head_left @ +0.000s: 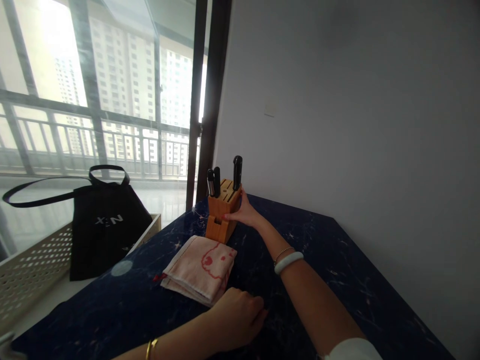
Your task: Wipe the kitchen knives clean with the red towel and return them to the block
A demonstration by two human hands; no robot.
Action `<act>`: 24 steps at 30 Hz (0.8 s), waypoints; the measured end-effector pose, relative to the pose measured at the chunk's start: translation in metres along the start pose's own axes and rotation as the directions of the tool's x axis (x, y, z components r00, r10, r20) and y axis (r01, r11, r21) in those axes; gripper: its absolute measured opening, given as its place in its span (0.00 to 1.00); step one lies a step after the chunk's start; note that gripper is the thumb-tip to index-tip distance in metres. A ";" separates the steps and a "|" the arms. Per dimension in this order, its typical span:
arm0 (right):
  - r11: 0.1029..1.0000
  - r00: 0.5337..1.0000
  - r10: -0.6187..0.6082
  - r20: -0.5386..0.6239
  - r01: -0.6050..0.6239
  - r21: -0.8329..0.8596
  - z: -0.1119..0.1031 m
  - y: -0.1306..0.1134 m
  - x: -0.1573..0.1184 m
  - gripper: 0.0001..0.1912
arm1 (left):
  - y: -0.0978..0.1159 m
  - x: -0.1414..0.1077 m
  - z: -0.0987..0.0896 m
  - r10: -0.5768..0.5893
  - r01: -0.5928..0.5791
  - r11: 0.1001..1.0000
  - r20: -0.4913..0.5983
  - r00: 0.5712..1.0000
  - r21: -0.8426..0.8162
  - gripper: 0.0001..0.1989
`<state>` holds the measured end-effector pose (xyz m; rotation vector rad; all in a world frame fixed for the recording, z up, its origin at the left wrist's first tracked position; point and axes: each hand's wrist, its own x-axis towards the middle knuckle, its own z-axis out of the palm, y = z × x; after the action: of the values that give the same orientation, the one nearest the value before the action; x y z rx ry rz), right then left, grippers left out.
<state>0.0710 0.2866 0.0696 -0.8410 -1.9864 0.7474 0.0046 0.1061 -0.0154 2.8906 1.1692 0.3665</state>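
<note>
A wooden knife block [219,227] stands upright on the dark blue marbled table. Two black-handled tools [213,182] stick up from its left side, and a knife with a larger black handle [237,172] rises at its back right. My right hand [245,210] reaches out and grips the block's right side, thumb in front and fingers behind. In front of the block lies a folded pink towel [204,270] with a red animal drawing. Just right of the towel, my left hand [238,317] is curled into a loose fist low over the table, with nothing visible in it.
A black tote bag [108,225] hangs over the edge of a pale perforated basket [33,275] at the left. The tabletop [300,230] meets a plain wall [337,125] at the back right. A sliding glass door [123,100] stands behind at the left.
</note>
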 end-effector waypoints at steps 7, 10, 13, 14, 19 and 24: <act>0.999 0.998 0.018 0.066 -0.016 -0.032 -0.025 -0.006 -0.008 0.56 | 0.002 -0.001 -0.001 0.018 -0.018 1.000 -0.026 1.000 0.001 0.16; 0.998 0.997 0.030 0.070 -0.025 -0.063 -0.043 0.000 -0.017 0.56 | 0.003 -0.002 -0.002 0.021 -0.021 1.000 -0.030 0.999 0.000 0.15; 0.993 0.998 0.038 0.045 -0.033 -0.111 -0.066 0.009 -0.029 0.56 | 0.003 -0.002 0.000 0.026 -0.026 1.000 -0.023 0.999 0.003 0.15; 0.992 0.998 0.047 0.040 -0.042 -0.120 -0.074 0.011 -0.034 0.56 | 0.003 -0.001 0.000 0.024 -0.024 1.000 -0.022 0.999 0.004 0.15; 0.981 0.991 0.121 0.055 -0.110 -0.161 -0.121 0.022 -0.064 0.56 | 0.003 -0.001 0.000 0.010 -0.010 1.000 -0.003 1.000 -0.003 0.16; 0.972 0.974 0.206 0.098 -0.192 -0.133 -0.163 0.024 -0.099 0.54 | 0.005 -0.003 -0.002 0.005 -0.005 1.000 0.016 1.000 -0.018 0.16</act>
<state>0.2599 0.2553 0.0841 -1.1061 -2.0841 0.8069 0.0054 0.1004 -0.0141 2.8764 1.1510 0.3513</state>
